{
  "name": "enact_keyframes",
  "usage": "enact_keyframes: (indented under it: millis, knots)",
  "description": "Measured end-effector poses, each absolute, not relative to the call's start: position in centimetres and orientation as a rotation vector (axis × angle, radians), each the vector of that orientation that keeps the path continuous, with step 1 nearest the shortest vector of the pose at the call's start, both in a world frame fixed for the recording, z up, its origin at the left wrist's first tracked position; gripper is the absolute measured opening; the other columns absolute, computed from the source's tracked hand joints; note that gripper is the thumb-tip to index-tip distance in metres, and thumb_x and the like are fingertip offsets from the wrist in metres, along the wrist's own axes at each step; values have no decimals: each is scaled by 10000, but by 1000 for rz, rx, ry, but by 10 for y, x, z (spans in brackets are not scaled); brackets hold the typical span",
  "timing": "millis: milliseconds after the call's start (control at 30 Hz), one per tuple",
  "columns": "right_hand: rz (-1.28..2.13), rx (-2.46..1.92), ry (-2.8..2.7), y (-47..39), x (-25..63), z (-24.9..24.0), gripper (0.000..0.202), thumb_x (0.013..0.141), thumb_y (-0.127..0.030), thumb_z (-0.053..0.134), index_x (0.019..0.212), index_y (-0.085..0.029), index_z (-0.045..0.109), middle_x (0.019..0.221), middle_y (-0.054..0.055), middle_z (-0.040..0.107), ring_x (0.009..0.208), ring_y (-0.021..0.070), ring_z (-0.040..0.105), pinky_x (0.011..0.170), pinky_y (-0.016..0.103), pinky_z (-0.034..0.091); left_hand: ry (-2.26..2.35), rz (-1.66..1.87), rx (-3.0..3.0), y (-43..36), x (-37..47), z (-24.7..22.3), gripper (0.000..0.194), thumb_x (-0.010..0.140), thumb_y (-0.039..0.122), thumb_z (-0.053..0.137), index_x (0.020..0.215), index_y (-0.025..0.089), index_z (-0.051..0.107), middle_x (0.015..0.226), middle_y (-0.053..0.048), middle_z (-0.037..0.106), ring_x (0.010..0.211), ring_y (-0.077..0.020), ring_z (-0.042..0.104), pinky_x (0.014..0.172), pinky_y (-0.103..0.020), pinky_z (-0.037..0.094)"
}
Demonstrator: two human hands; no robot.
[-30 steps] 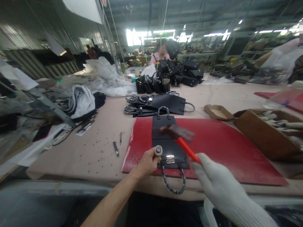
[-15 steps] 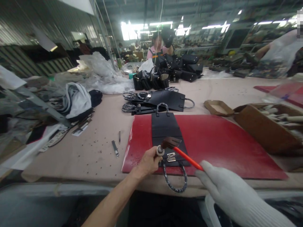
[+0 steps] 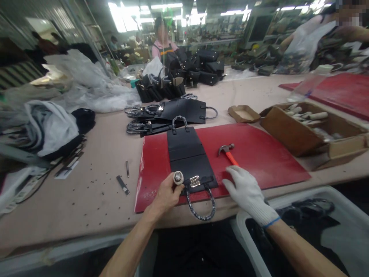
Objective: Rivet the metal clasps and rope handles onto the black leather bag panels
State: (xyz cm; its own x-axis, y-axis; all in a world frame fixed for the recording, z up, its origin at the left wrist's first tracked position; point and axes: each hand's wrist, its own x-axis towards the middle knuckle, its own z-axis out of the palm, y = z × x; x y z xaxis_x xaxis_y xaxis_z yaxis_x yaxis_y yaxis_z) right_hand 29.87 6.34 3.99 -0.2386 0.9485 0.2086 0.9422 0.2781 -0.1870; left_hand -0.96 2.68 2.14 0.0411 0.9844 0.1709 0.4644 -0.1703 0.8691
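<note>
Head view: left hand (image 3: 167, 193), bare, low centre of frame, fist closed round a short punch tool with a rounded metal top (image 3: 178, 177), held upright at the near edge of a flat black leather bag panel (image 3: 188, 159). Silver clasp (image 3: 195, 181) on that panel just right of the tool; braided black handle loop (image 3: 201, 202) hanging over the counter (image 3: 95, 192) edge below. Panel laid on a red rectangular mat (image 3: 259, 154) across mid-frame. Right hand (image 3: 245, 188), in a white knit glove, fingers loosely spread, resting on the red-handled claw hammer (image 3: 226, 151), lying flat on the mat right of the panel; grip on the handle hard to tell. Brown cardboard box of white pieces (image 3: 305, 127) at right. Stack of black bag panels (image 3: 170, 113) beyond the mat. Person in pink (image 3: 161, 42) at upper centre.
</note>
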Motion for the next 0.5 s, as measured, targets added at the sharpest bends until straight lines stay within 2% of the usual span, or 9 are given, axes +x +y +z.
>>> enact_keyframes:
  millis: [100, 200, 267, 433, 500]
  knots:
    - [148, -1537, -2330, 55, 265, 29, 469, 934, -395, 602, 1348, -177, 633, 1391, 146, 635, 1292, 304, 574, 1162, 489, 403, 1479, 1070, 1713, 25, -12, 18, 164, 905, 219, 631, 1056, 178, 678, 949, -56, 723, 835, -197, 682, 792, -326, 563]
    - [179, -1523, -2292, 48, 240, 18, 556, 892, -382, 653, 1394, -148, 611, 1435, 185, 588, 1368, 368, 499, 1212, 596, 309, 1368, 1138, 1876, 15, -16, 10, 194, 895, 221, 648, 1076, 187, 706, 1133, -119, 746, 1034, -244, 724, 916, -379, 595]
    - [176, -1548, -2243, 44, 233, 10, 606, 880, -392, 671, 1417, -123, 589, 1459, 208, 564, 1399, 393, 462, 1220, 623, 275, 1318, 1218, 1929, 7, -18, 1, 196, 873, 223, 686, 1062, 195, 727, 1258, -145, 728, 1164, -275, 711, 1006, -419, 588]
    - [131, -1669, -2088, 34, 222, 1, 747, 831, -467, 739, 1453, -96, 556, 1475, 214, 573, 1403, 419, 453, 1232, 642, 216, 1621, 1458, 1420, 1, -21, -9, 167, 913, 289, 699, 1034, 177, 718, 1121, -123, 782, 1016, -273, 775, 925, -450, 650]
    - [146, -1688, -2076, 31, 218, 0, 770, 820, -463, 754, 1460, -88, 550, 1484, 216, 572, 1402, 425, 457, 1236, 642, 206, 1621, 1445, 1438, 3, -22, -3, 185, 901, 298, 719, 1039, 174, 724, 1139, -124, 779, 1033, -273, 771, 945, -455, 645]
